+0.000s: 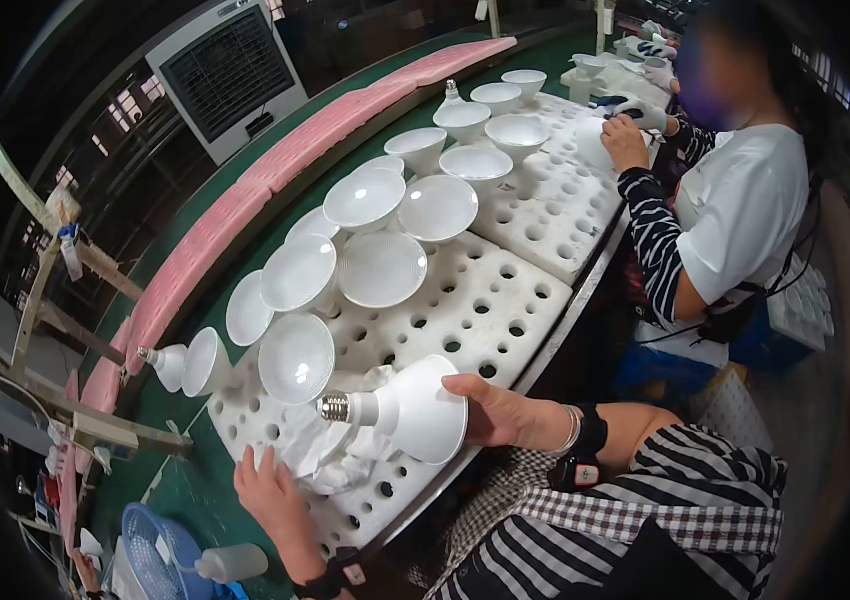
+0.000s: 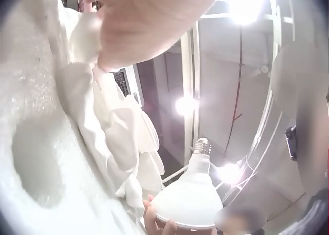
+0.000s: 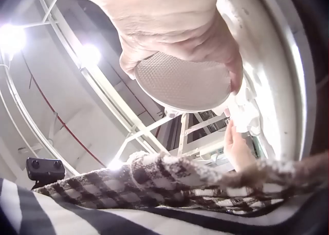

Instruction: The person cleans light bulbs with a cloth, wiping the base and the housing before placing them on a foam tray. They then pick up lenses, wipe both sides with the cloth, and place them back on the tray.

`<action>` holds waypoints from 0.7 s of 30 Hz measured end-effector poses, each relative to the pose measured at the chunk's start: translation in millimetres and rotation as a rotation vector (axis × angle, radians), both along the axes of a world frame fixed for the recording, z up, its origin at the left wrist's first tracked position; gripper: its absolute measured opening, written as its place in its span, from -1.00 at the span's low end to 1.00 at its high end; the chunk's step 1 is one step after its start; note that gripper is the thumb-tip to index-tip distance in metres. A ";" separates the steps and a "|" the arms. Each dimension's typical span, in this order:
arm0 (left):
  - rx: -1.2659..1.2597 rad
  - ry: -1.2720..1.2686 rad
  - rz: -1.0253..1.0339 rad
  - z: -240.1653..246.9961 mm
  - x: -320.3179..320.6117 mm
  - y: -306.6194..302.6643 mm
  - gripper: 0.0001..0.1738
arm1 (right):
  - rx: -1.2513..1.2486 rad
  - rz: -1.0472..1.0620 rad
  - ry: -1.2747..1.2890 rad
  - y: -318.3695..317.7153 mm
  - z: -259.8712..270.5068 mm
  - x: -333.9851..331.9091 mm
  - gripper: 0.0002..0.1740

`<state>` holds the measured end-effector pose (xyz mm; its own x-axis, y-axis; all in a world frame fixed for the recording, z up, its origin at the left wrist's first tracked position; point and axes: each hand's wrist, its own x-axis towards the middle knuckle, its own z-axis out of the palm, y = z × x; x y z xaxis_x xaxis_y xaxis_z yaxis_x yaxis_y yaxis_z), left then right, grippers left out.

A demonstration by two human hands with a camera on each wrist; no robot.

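My right hand [image 1: 490,410] grips a white reflector light bulb [image 1: 425,410] round its wide lens end, with the metal screw base pointing left. In the right wrist view, thumb and fingers spread round the rim of the textured lens [image 3: 180,83]. The left wrist view shows the same bulb [image 2: 187,201] with its screw base up. My left hand [image 1: 275,500] is at the near left edge of the white foam board [image 1: 430,330], fingers extended and apart from the bulb. A crumpled white cloth [image 1: 310,450] lies on the board between the hands, partly behind the bulb.
Several reflector bulbs [image 1: 382,268] stand lens up along the board; one bulb [image 1: 165,365] lies near its far left corner. A pink foam strip [image 1: 275,170] runs behind. A blue basket [image 1: 140,550] and bottle [image 1: 235,563] are at lower left. Another person [image 1: 735,200] works at right.
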<state>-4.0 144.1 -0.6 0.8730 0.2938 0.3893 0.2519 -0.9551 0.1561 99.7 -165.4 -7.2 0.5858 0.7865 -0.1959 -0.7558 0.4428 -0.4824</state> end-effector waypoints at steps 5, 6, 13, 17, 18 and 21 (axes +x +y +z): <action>-0.049 -0.051 -0.236 17.6 -3.5 -39.7 -0.31 | 0.033 -0.049 -0.133 0.2 8.3 2.6 -0.07; -0.222 -0.018 -0.327 19.3 -1.6 -55.8 -0.22 | 0.053 -0.077 -0.143 0.1 2.5 3.5 -0.11; -0.244 0.035 -0.234 -13.6 28.5 -75.1 -0.47 | -0.023 -0.140 -0.217 -1.0 0.2 -3.3 -0.02; -0.698 -0.265 -0.235 16.5 13.9 -89.1 -0.73 | -0.122 -0.167 -0.274 -15.0 -1.9 1.4 -0.05; -0.747 -0.524 -0.323 28.3 8.7 -95.2 -0.78 | -0.160 -0.179 -0.313 -13.6 -4.1 1.4 -0.07; -0.230 -0.721 -0.419 51.2 13.8 -117.2 -0.71 | -0.154 -0.126 -0.310 -6.9 -5.7 -10.7 -0.13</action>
